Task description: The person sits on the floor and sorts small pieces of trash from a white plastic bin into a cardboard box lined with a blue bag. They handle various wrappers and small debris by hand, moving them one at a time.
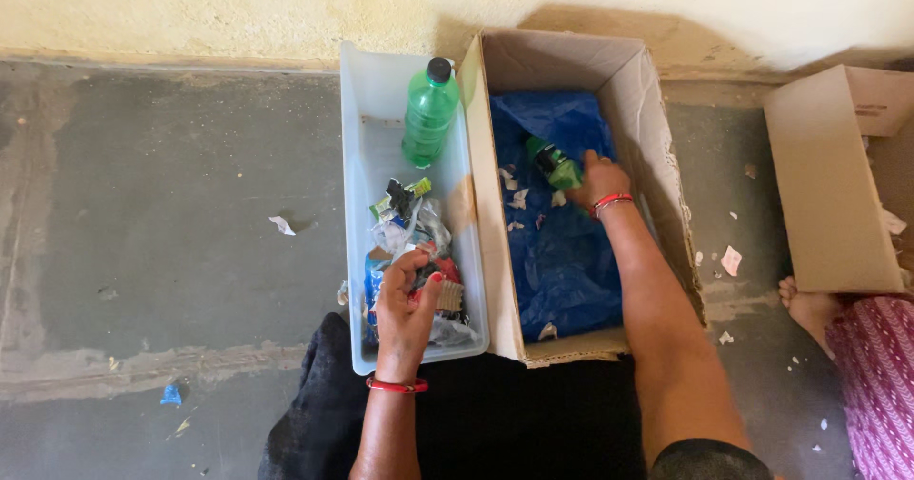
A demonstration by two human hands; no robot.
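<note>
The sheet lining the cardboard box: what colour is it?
Blue; the sheet shows clearly in the head view.

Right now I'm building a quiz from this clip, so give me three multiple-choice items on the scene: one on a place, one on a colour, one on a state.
1. Where does the capped green bottle lie?
A. in the white bin
B. on the floor
C. in the far carton

2. What colour is the sheet lining the box?
A. red
B. blue
C. yellow

3. What is the right hand doing?
A. hanging free
B. flat on the floor
C. gripping a small green bottle

Answers:
1 A, it lies at the bin's far end.
2 B, blue plastic covers the box floor.
3 C, the fingers close on it. The left hand grips wrappers in the bin.
</note>
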